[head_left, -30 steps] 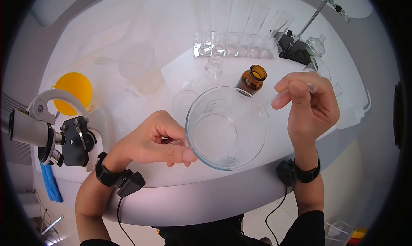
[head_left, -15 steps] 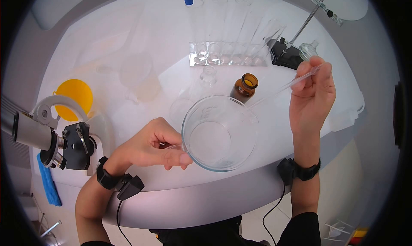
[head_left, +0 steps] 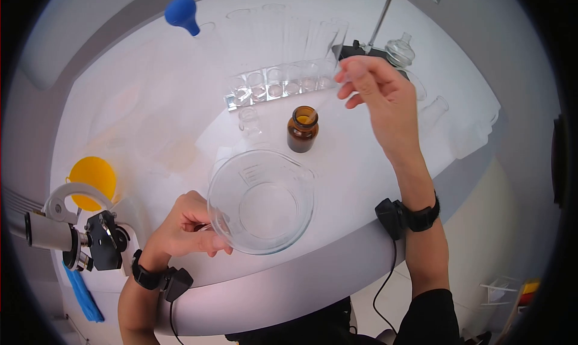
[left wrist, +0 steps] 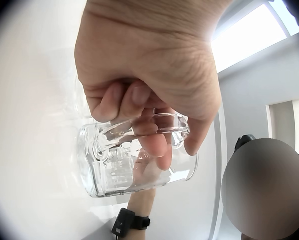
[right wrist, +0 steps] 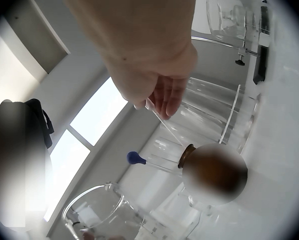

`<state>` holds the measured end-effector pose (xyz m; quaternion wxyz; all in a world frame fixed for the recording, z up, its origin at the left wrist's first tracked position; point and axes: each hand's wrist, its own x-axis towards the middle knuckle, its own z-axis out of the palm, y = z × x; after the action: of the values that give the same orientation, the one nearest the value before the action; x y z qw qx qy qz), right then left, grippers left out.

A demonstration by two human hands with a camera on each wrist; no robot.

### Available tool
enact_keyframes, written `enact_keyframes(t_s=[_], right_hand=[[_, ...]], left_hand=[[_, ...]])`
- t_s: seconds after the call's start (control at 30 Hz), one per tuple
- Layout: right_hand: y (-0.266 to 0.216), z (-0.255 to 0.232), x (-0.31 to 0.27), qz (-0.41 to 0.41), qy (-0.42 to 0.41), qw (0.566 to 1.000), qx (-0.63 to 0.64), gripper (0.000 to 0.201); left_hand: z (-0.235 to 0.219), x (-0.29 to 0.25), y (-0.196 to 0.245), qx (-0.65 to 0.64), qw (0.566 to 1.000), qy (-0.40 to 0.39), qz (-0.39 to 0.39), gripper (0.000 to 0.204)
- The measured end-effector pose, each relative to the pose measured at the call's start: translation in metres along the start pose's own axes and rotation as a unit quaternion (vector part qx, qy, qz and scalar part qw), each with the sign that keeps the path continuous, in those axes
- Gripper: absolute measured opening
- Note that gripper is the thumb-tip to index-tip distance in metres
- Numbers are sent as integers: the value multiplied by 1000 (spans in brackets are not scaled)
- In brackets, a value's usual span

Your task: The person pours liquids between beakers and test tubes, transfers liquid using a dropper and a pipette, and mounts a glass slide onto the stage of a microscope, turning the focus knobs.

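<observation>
My left hand (head_left: 186, 227) grips the handle of a clear glass beaker (head_left: 296, 227), as the left wrist view shows, with fingers passing through the handle loop (left wrist: 162, 119). The beaker is held up near the table's front edge, its wide mouth facing the head camera. Farther back stands an uncapped brown glass bottle (head_left: 301, 139). My right hand (head_left: 385, 98) is above and to the right of it, fingertips pinching a thin clear rod (right wrist: 170, 130). The rod slants down to the bottle's mouth (right wrist: 187, 154). Its upper part is hidden in the fingers.
Behind the bottle stands a rack (head_left: 289, 87) of tall glass tubes, with a blue rubber bulb (head_left: 182, 12) at its left. A small glass vessel (head_left: 248, 122) is left of the bottle. A metal stand (head_left: 380, 20) rises back right; a microscope (head_left: 103, 239) and yellow dish (head_left: 93, 179) are left.
My right hand has carried the rod from beside the beaker's rim, up and left, to the brown bottle's mouth. The head view has shifted. My left hand still holds the beaker.
</observation>
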<state>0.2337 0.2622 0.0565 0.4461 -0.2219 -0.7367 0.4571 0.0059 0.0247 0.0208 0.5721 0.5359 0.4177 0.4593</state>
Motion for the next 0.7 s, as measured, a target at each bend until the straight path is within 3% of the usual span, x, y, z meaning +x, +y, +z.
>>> enact_keyframes(t_s=[0.03,0.13,0.7], right_hand=[[0,3,-3,5,12,1000,1,29],[-1,6,-6,33,-57,997,-33,35],[16,19,-8,28,-63,994,79,29]], left_hand=[[2,0,1,-3,1000,19,-8,18],[-1,-2,-6,-16,1000,14,18,22],[3,0,-5,7,999,45,29,43]])
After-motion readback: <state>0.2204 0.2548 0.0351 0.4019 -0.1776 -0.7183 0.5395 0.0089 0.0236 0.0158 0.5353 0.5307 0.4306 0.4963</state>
